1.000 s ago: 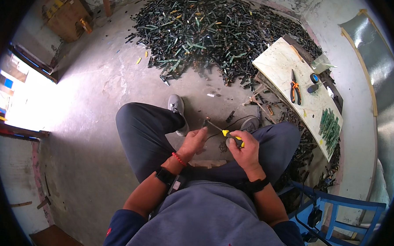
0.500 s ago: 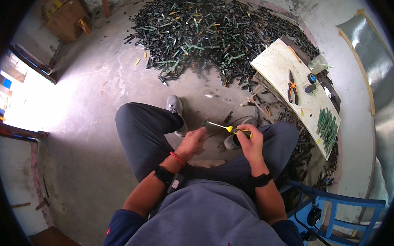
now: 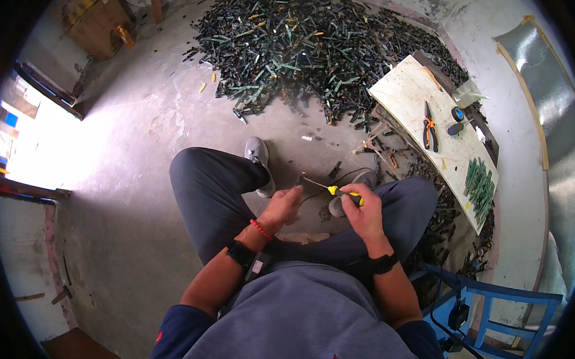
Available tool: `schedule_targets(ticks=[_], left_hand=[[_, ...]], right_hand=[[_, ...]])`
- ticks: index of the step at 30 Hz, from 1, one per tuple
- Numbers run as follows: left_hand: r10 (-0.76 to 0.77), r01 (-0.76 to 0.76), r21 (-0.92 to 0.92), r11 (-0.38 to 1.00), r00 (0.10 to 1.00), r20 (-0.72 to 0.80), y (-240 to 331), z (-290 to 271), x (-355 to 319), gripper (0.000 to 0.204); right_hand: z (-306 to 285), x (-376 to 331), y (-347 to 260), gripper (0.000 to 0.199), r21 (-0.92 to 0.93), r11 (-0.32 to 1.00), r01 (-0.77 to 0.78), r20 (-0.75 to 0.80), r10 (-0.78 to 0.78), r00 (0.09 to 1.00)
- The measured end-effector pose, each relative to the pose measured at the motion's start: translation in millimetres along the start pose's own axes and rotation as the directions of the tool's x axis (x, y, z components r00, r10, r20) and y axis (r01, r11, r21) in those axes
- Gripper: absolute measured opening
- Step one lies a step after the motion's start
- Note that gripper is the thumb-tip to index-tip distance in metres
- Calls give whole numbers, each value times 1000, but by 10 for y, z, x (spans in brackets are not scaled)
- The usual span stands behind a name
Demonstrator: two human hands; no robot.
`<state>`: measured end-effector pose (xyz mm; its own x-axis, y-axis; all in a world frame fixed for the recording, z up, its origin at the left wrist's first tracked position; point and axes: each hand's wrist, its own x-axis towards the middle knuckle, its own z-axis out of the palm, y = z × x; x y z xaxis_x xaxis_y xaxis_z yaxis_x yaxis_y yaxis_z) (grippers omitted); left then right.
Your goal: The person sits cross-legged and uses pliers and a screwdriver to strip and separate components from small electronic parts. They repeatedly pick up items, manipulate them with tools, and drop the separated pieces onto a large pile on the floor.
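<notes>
My right hand (image 3: 364, 215) is closed round the yellow and black handle of a screwdriver (image 3: 334, 190). Its thin metal shaft points left, with the tip at a small dark piece (image 3: 301, 179). That piece sticks up from the closed fingers of my left hand (image 3: 284, 207); its lower part is hidden in the grip. Both hands are above the floor, between my bent knees. Whether the tip is inside the piece or only against it is too small to tell.
A big heap of dark and green strips (image 3: 286, 57) covers the far floor. On the right, a pale board (image 3: 400, 88) bears orange-handled pliers (image 3: 429, 129), a blue-and-black roll (image 3: 457, 114) and several green strips (image 3: 478, 186). A blue frame (image 3: 513, 292) stands at the near right.
My right hand has tilted the screwdriver slightly, its handle end dipping a little lower. The left hand keeps its hold on the small dark piece.
</notes>
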<state>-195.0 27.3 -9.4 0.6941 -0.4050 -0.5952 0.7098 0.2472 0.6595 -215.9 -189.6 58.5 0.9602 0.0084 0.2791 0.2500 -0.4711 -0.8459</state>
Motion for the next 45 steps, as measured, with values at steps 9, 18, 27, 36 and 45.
schedule_targets(ticks=[9, 18, 27, 36, 45], left_hand=[[-13, 13, -6, 1000, 1000, 22, 34, 45, -42, 43], [-36, 40, -70, 997, 998, 53, 75, 42, -58, 42], [-47, 52, -71, 996, 997, 63, 45, 16, -34, 42], [-60, 66, -104, 992, 997, 54, 61, 22, -29, 39], [-36, 38, -27, 999, 996, 78, 16, 12, -44, 37]], right_hand=[[-135, 110, 171, 11, 232, 942, -242, 64, 233, 970], [-133, 28, 106, 11, 300, 920, -254, 22, 260, 965], [-102, 13, 51, 11, 193, 972, -131, -25, 139, 990], [-52, 15, -52, 13, -87, 988, 125, 4, -125, 992], [-140, 59, 198, 10, 303, 894, -331, 49, 332, 942]])
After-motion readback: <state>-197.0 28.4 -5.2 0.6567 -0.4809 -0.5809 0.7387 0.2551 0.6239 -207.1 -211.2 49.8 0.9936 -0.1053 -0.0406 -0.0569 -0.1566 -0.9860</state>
